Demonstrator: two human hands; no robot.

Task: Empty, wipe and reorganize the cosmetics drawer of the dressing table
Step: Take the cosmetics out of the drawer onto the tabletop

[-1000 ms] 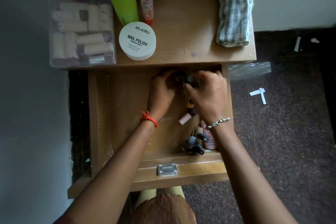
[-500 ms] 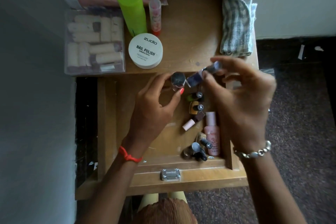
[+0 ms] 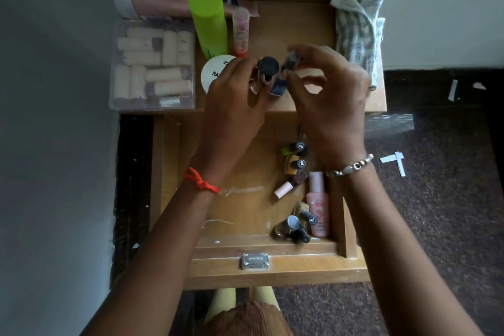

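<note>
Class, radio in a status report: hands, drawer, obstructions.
Left hand grips black-capped bottle; right hand pinches blue bottle. Both above tabletop. Drawer not yet emptied: loose bottles inside. No obstruction seen.

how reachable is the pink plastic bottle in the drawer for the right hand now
Likely not yet: the right hand is full, pinching a blue nail polish bottle, though the pink plastic bottle lies uncovered near its wrist.

the drawer (image 3: 240, 215) and tabletop (image 3: 289, 30) are matt, scuffed wood; the handle (image 3: 255, 261) is shiny metal. the towel (image 3: 354, 33) is striped cloth. clear glossy plastic makes the box (image 3: 152, 63), smooth plastic the green bottle (image 3: 208, 22). the black-capped bottle (image 3: 268, 67) and blue bottle (image 3: 278, 87) gleam like glass. the bracelet (image 3: 351, 166) is beaded metal. the floor (image 3: 436, 226) looks rough.
</note>
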